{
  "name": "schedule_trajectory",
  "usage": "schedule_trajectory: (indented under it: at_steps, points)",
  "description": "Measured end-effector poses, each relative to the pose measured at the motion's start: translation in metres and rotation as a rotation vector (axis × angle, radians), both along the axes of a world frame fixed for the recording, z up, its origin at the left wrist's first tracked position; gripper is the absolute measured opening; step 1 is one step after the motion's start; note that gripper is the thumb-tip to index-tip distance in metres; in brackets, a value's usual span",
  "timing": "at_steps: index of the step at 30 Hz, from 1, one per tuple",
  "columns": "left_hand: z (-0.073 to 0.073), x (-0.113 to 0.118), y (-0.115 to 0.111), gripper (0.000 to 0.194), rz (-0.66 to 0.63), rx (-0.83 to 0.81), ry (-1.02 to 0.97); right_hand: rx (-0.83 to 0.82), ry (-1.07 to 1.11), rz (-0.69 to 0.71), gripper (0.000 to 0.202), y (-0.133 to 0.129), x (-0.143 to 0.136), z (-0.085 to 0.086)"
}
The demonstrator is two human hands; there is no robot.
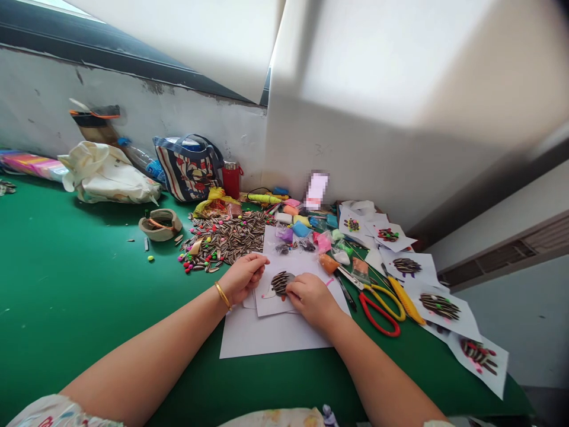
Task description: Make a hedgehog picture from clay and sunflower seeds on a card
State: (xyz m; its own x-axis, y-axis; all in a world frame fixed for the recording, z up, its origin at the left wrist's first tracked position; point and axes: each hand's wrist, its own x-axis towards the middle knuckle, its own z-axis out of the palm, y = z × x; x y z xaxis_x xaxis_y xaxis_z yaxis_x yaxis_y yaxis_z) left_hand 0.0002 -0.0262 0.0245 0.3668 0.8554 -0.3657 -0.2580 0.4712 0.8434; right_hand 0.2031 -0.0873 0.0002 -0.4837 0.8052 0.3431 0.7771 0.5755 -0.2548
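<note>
A white card (263, 306) with a hedgehog figure (280, 283) made of striped sunflower seeds lies before me on larger white paper (267, 341). My right hand (312, 299) rests over the card's right side, its closed fingertips touching the figure's right edge; whatever is between them is hidden. Just left of the figure, my left hand (246, 277), with a gold bangle (223, 296) at the wrist, is closed in a pinch. Anything in that pinch is too small to make out. Beyond it spreads a heap of sunflower seeds (235, 234) with coloured balls among them.
Scissors (377, 308) and a yellow utility knife (405, 301) lie right of my right hand. Finished-looking seed cards, such as a hedgehog card (448, 308), line the right edge. Coloured clay packs (301, 228), a tape ring (160, 224) and a striped bag (189, 169) are farther back.
</note>
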Motion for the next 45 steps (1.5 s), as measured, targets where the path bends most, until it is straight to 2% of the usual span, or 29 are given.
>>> schedule_trajectory:
  at_steps: [7,11,16,20,23,26,32,36,45]
  points:
    - [0.002,-0.001,0.000,0.020,0.005,-0.030,-0.024,-0.018,0.018,-0.001,0.012,-0.002,0.002,0.003]
    - [0.007,-0.003,0.000,0.030,-0.023,-0.129,-0.129,-0.005,0.060,-0.057,0.001,-0.004,0.005,0.010]
    - [0.012,-0.002,-0.007,0.046,-0.143,-0.218,-0.182,0.073,0.205,-0.111,0.011,-0.008,0.001,0.021]
    - [0.014,0.006,-0.020,0.056,-0.296,-0.233,-0.174,0.107,0.260,-0.099,0.023,-0.012,-0.012,0.025]
    - [0.014,0.013,-0.030,0.058,-0.382,-0.233,-0.169,0.064,0.251,-0.077,0.019,-0.013,-0.022,0.025]
    - [0.013,0.017,-0.036,0.057,-0.408,-0.223,-0.143,-0.010,0.283,-0.051,0.012,-0.013,-0.027,0.023]
    - [0.012,0.016,-0.036,0.059,-0.440,-0.195,-0.124,-0.086,0.419,-0.027,0.018,-0.011,-0.027,0.021]
    - [0.012,0.016,-0.037,0.058,-0.447,-0.209,-0.088,-0.112,0.402,0.022,0.022,-0.013,-0.027,0.025]
    - [0.005,0.016,-0.040,0.061,-0.553,-0.143,0.025,-0.212,0.391,0.011,0.015,-0.019,-0.027,0.029]
